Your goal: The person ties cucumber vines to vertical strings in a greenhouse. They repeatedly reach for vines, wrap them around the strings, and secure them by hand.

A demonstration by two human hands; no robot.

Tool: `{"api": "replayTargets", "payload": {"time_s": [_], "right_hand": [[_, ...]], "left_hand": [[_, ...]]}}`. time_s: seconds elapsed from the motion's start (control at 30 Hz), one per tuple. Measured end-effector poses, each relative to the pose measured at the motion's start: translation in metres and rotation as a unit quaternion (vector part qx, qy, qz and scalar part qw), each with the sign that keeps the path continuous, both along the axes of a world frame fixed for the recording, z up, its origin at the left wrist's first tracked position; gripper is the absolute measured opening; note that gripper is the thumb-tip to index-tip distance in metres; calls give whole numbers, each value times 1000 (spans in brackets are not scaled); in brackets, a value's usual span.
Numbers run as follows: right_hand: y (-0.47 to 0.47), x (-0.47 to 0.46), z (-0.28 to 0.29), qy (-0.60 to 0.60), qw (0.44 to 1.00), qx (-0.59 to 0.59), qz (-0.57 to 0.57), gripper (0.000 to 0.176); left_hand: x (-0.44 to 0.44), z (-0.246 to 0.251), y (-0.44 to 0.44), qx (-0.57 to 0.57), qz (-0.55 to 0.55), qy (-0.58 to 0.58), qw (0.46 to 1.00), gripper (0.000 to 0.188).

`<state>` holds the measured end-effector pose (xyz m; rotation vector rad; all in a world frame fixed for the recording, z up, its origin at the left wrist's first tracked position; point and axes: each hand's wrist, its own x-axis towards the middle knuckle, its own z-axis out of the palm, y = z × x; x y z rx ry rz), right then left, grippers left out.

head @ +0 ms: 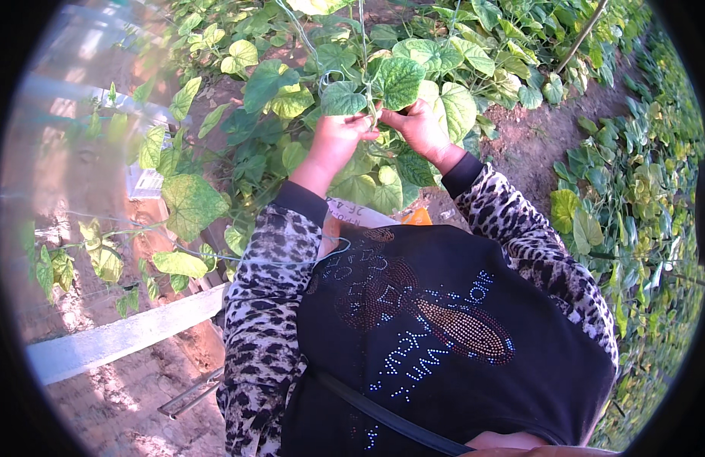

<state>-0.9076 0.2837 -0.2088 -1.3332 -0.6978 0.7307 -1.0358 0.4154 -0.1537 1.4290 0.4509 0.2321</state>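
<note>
Both my hands meet at the stem of a climbing vine plant (373, 117) that looks like a cucumber vine, at the top middle of the view. My left hand (342, 134) has its fingertips pinched on the stem from the left. From the right, my right hand (419, 128) reaches in, thumb and finger at the same stem; a broad green leaf (399, 81) hides part of the fingers. Another leaf (342, 99) hangs just over my left hand. A pale string (362, 34) runs upward from the stem, and a looped blue-white string (307, 43) hangs beside it.
A white beam (129, 332) crosses the lower left, above bare soil and a metal rod frame (189, 394). Behind trailing leaves stands a white plastic crate (145, 181). A thin blue string (215, 255) stretches across my left sleeve. Dense vine rows (644, 188) line the right side.
</note>
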Motion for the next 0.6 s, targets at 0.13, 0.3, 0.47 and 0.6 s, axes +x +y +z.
{"api": "replayTargets", "payload": {"time_s": [0.13,0.3,0.47,0.6], "right_hand": [[1,-10,7,79,995,64,19,12],[2,-11,4,51,992,108,28,19],[-5,-16,7,114,990,82,33,25],[-7,-18,-2,158,986,49,26,37]], "left_hand": [[-3,-3,4,-28,29,0,999,31],[-3,-15,8,-49,52,-39,997,40],[-1,-9,3,-43,43,-26,998,44],[-10,-26,14,51,6,-43,998,36]]}}
